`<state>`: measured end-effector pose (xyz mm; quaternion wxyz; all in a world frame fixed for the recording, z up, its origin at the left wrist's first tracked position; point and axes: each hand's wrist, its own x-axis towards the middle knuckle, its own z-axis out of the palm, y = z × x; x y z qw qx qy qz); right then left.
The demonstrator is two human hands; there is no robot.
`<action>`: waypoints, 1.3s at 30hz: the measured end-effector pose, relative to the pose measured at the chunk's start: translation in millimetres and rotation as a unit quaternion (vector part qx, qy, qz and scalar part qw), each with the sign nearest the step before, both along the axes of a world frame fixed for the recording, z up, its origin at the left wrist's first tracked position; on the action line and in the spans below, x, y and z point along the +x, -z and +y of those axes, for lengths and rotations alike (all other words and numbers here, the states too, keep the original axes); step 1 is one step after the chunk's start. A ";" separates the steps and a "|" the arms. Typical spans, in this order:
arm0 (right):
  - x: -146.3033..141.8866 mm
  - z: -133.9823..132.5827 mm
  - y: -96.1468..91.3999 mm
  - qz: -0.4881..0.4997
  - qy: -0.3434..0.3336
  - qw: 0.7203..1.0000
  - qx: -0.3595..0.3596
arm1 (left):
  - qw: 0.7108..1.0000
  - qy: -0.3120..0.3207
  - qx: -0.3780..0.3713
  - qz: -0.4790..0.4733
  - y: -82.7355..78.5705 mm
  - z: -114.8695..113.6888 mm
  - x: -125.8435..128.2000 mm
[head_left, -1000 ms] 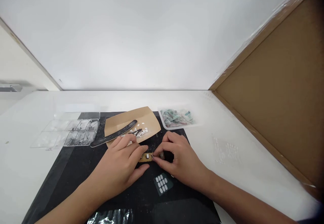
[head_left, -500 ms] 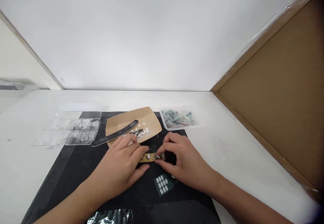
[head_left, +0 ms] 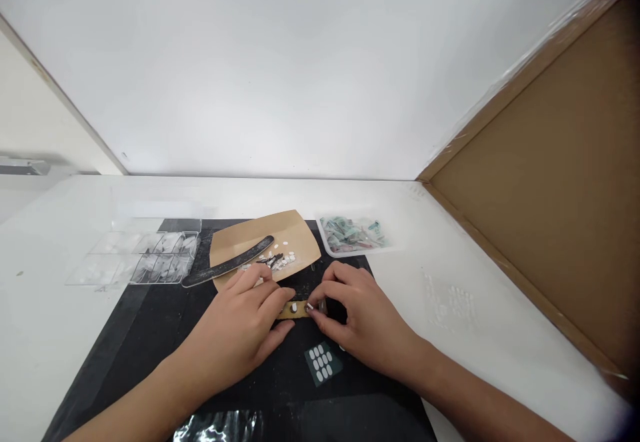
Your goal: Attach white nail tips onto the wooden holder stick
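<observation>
A short yellowish strip [head_left: 287, 311] with small white oval pieces on it lies on the black mat in front of me. My left hand [head_left: 250, 315] grips its left end between thumb and fingers, covering that part. At the right end, the thumb and index finger of my right hand [head_left: 343, 305] pinch a small white piece [head_left: 310, 307], which looks like a nail tip, against the strip. Another white oval piece [head_left: 294, 308] shows on the strip between my hands. Just below, a dark green sheet [head_left: 325, 365] carries several white oval tabs.
A brown paper tray [head_left: 293, 229] holds loose white bits and a curved black nail file [head_left: 235, 263]. Left of it stands a clear compartment box [head_left: 165, 254] with whitish pieces. A white tub [head_left: 345, 253] of small green packets is behind my right hand. A cardboard panel [head_left: 540, 182] borders the right.
My right fingertips have shifted slightly on the small white piece at the strip's right end, turning it a little. My left hand stays on the strip.
</observation>
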<state>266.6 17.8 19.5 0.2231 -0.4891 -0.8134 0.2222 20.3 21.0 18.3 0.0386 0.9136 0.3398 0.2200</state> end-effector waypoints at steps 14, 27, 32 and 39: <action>14.8 8.0 -22.2 -0.019 -0.039 0.998 -0.048 | 1.000 -0.004 -0.002 -0.011 0.8 1.3 -0.3; 64.6 37.3 -32.0 -0.130 0.001 0.991 -0.036 | 0.999 -0.004 -0.034 0.000 0.1 -0.2 -2.5; 61.1 36.5 -26.3 -0.147 -0.004 0.988 -0.043 | 1.000 -0.004 -0.028 -0.004 0.2 1.2 -2.4; 55.1 35.9 -22.1 -0.158 -0.020 0.987 -0.031 | 1.000 -0.010 -0.019 -0.007 -3.8 1.9 -6.6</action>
